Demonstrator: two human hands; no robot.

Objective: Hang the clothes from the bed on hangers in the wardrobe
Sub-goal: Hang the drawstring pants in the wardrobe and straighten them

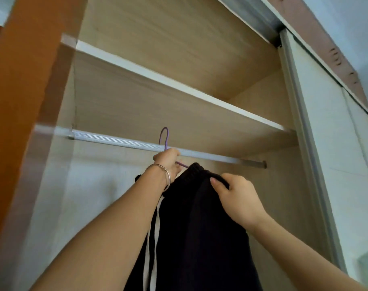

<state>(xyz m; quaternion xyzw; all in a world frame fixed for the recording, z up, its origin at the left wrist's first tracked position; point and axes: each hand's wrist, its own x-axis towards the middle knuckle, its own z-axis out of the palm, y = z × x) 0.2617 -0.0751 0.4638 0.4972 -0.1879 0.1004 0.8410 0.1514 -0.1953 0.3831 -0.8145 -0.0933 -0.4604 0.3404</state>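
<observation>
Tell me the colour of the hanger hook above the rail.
The thin hanger hook is light purple; the head view shows it best.

Purple hanger, black trousers (white side stripes), silver rail, pale wood-grain wardrobe

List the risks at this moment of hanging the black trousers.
1. The thin purple hanger pokes its hook above the ribbed silver rail; if not seated, it may drop once the left hand lets go.
2. The black white-striped trousers bunch under the right hand and could slide off.
</observation>
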